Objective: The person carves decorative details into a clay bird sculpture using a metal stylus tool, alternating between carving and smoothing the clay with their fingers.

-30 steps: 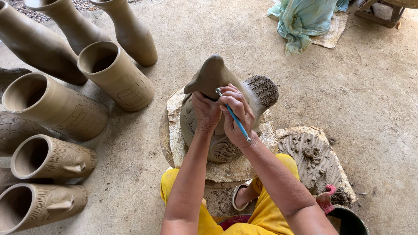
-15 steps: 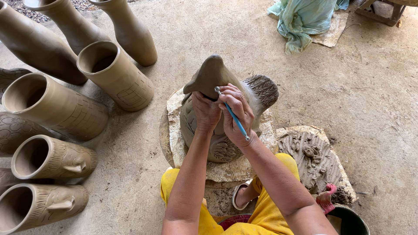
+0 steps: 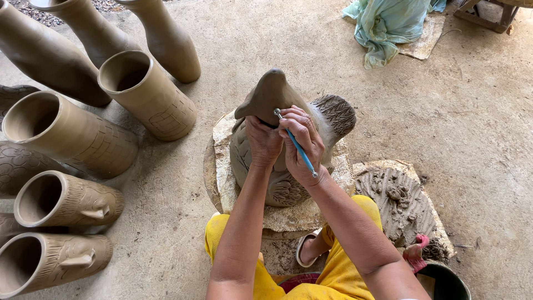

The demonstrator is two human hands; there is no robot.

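Observation:
A wet grey clay bird figure stands on a round stone turntable in front of me. My right hand grips a thin blue modelling tool, its metal ball tip touching the bird's neck. My left hand rests flat against the bird's chest just below the head, steadying it. The bird's carved tail sticks out to the right behind my hands. My hands hide most of the bird's front.
Several tall unfired clay vases stand and lie on the left. A board with clay scraps lies on the right, a dark bucket beside my knee. A teal cloth lies at the back right on the concrete floor.

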